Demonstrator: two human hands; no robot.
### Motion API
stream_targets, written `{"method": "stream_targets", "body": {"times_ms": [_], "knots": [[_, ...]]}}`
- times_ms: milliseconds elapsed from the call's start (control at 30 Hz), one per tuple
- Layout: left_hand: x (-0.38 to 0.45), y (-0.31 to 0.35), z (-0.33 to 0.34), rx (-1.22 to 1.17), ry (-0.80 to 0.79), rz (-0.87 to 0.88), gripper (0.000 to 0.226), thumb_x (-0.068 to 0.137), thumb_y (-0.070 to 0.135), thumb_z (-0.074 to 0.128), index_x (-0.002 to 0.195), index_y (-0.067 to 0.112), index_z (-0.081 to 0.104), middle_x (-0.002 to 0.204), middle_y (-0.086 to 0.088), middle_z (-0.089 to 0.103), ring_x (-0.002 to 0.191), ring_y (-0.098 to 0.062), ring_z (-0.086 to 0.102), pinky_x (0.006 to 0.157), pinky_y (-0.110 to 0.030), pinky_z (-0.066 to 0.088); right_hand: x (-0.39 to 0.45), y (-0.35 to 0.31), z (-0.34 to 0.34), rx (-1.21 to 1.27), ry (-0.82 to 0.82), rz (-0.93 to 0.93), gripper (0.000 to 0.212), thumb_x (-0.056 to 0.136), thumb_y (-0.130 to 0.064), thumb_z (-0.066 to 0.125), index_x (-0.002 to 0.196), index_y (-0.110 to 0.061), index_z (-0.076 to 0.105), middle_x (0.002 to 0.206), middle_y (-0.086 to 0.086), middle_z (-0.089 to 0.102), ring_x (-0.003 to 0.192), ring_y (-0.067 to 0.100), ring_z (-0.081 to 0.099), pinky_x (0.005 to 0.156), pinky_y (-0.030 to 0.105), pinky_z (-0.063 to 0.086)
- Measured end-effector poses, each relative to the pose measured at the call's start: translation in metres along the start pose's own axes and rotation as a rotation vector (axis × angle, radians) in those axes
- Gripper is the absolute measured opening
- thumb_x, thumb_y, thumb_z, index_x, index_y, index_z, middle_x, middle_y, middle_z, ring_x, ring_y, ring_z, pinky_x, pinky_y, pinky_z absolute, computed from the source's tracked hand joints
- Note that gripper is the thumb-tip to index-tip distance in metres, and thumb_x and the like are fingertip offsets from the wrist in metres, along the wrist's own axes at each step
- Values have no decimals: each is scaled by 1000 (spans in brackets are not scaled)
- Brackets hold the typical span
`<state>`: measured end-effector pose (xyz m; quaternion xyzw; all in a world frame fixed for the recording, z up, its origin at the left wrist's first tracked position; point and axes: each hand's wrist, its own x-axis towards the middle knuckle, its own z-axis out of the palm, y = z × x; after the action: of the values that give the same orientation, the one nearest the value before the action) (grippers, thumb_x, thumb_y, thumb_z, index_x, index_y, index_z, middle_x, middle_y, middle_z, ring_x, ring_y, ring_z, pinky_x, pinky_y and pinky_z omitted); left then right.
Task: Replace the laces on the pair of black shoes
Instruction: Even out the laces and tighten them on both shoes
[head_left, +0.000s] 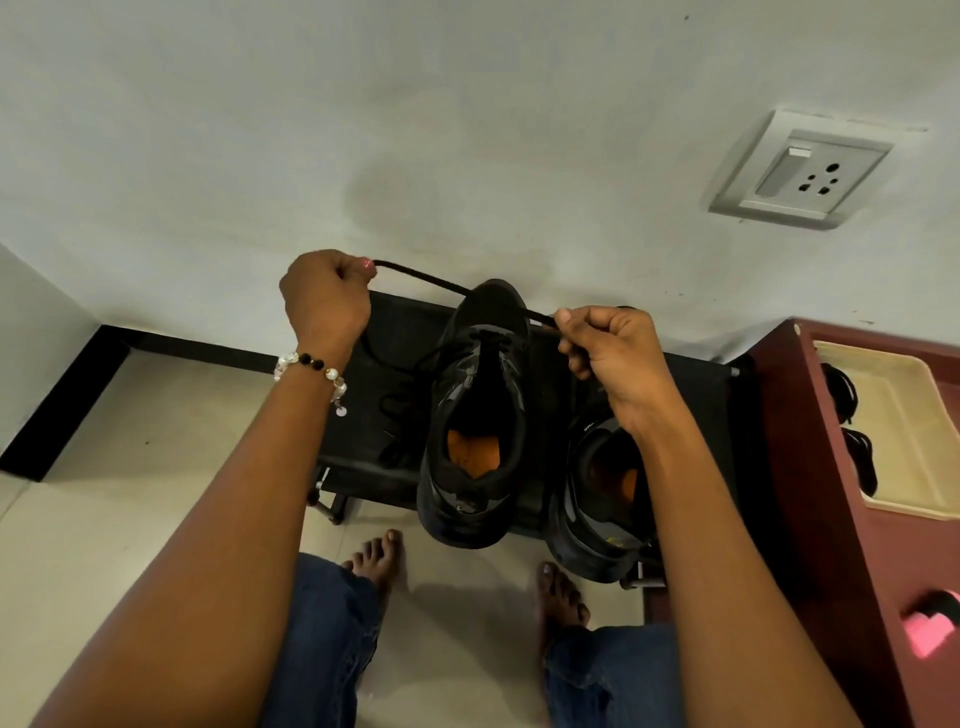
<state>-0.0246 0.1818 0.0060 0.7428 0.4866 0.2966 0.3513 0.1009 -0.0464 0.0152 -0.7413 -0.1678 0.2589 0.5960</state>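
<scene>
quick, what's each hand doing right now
Left hand: closed, gripping one end of the black lace.
Right hand: closed, pinching the other end of the same lace, held taut above the shoe.

A home corner: tiled floor (130, 509), wall socket (800, 171), low shoe rack (550, 374), bare feet (376, 558)

black rack (691, 384), two black shoes (475, 431), loose lace (397, 410)

taut lace (452, 288) spans above shoe (475, 415), wall (467, 130) close behind, cabinet (810, 467) rt
</scene>
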Motion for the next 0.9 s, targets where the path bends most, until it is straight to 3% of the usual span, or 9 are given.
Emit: {"method": "stream_targets", "body": {"times_ms": [100,167,267,367,467,533,600,733,900], "knots": [[2,-10,9,225,-48,1,22,91,24,61,93,6,74,101,-15,70,96,-31,64,84,-37,50,3,4,5,-70,0,5,22,99,-2,50,105,-9,70,77,1,65,57,4,51,54,15,45],[-2,-8,14,321,-161,75,22,87,25,66,105,15,72,118,-13,63,111,-34,58,95,-44,47,5,6,9,-121,-32,-6,29,99,5,45,113,-7,68,83,2,67,62,3,55,59,13,48],[-16,8,21,209,-494,344,42,86,24,71,128,21,62,135,-3,56,128,-21,48,110,-33,35,5,5,17,-134,-21,-66,21,95,5,52,111,-2,64,83,7,70,62,10,64,60,17,53],[-33,25,27,9,-746,488,47,86,18,71,131,25,60,132,5,60,126,-8,50,108,-25,37,2,1,26,-37,47,-83,9,89,-6,69,95,-1,64,76,13,72,55,18,65,51,23,53],[-43,32,35,-64,-726,525,37,84,15,72,121,22,67,117,6,68,113,-3,58,96,-7,38,2,2,32,-37,106,-92,9,83,-15,76,84,-7,71,72,14,71,55,16,62,50,22,51],[-46,35,37,-101,-664,515,33,82,14,73,114,21,71,109,8,70,105,0,60,90,-1,36,4,2,33,-8,87,-98,4,87,-11,71,84,-12,73,74,12,71,60,14,62,57,23,52],[-46,37,38,-133,-621,474,28,81,12,75,109,17,73,101,6,72,95,2,62,84,3,36,5,3,32,31,12,-87,15,92,-2,62,89,-13,72,77,10,71,66,15,64,65,25,55],[-46,37,36,-97,-596,449,22,81,13,76,102,15,75,86,-1,74,82,-4,67,78,-3,45,5,4,34,-31,2,-97,14,91,2,61,91,-10,67,76,12,72,65,20,68,66,27,57],[-46,36,36,-36,-669,478,23,80,16,76,103,18,75,93,-2,74,88,-11,68,85,-20,51,5,4,34,41,87,-82,11,83,-6,75,87,-3,65,72,13,72,62,26,68,58,27,56]]}}
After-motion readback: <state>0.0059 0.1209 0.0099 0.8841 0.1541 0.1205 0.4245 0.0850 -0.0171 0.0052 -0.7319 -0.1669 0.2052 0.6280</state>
